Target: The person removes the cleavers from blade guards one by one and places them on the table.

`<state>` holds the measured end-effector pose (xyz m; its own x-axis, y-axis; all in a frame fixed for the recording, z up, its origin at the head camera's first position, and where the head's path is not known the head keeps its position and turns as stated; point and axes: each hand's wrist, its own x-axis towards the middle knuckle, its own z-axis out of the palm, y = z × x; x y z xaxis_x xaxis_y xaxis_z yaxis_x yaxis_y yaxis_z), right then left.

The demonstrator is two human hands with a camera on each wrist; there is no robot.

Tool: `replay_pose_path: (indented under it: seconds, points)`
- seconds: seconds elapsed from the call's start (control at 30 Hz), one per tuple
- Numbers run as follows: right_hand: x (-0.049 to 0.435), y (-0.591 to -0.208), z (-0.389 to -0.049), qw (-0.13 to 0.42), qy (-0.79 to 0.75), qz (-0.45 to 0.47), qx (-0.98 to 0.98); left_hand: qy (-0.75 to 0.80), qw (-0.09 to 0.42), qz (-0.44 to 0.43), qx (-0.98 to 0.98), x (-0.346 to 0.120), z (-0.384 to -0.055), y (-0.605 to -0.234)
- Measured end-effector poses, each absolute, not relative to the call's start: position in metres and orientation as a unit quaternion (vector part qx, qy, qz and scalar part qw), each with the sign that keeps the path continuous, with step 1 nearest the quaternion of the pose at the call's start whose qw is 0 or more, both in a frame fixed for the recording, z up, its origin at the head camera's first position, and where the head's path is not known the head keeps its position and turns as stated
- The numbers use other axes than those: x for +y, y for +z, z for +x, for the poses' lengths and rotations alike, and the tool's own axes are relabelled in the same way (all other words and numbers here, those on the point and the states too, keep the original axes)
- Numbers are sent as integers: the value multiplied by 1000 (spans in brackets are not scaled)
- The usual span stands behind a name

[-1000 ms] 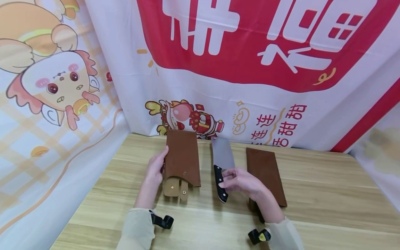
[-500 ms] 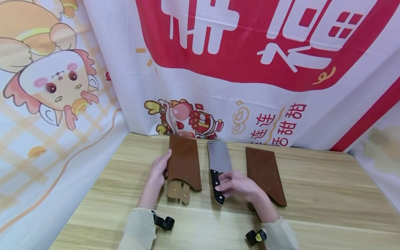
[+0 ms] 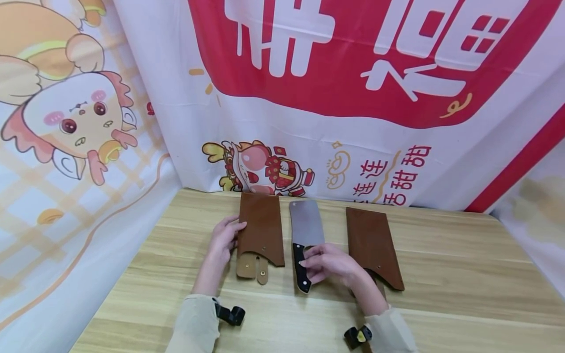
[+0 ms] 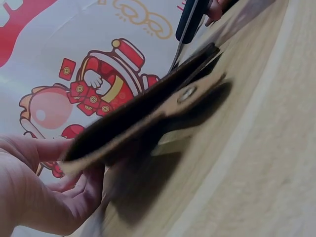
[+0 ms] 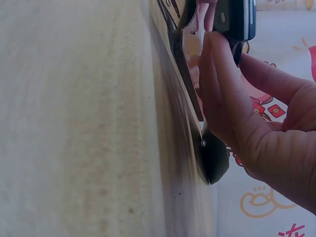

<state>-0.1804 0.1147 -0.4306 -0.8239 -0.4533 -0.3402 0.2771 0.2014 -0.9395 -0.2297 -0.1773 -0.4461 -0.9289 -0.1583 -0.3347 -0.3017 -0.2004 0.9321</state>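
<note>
My left hand [image 3: 222, 239] pinches the left edge of a brown leather knife sheath [image 3: 261, 223], thumb above and fingers beneath. The left wrist view shows the sheath's mouth [image 4: 123, 136] from its end, tilted, with a dark gap inside and a shadow under it. Two tan straps [image 3: 246, 265] with metal snaps stick out at its near end. To the right of that sheath, my right hand [image 3: 334, 264] holds a cleaver [image 3: 307, 225] by its black riveted handle [image 5: 236, 19]. Its broad grey blade points away from me.
A second brown sheath [image 3: 372, 240] lies to the right on the wooden table [image 3: 463, 264], its near end partly behind my right forearm. A printed white and red cloth [image 3: 326, 98] hangs along the table's back edge. Another patterned cloth [image 3: 145, 206] borders the left side.
The cleaver has moved left and slightly nearer to me, towards the held sheath. That sheath has shifted a little right and nearer, and my left hand sits lower on its edge.
</note>
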Motion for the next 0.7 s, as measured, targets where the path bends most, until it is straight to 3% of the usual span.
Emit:
replay_pose_path:
  seconds: [0.7]
  points:
    - [110,-433,-183,312,-650,-57,691,713,4,-145,686,-182,-232,-443]
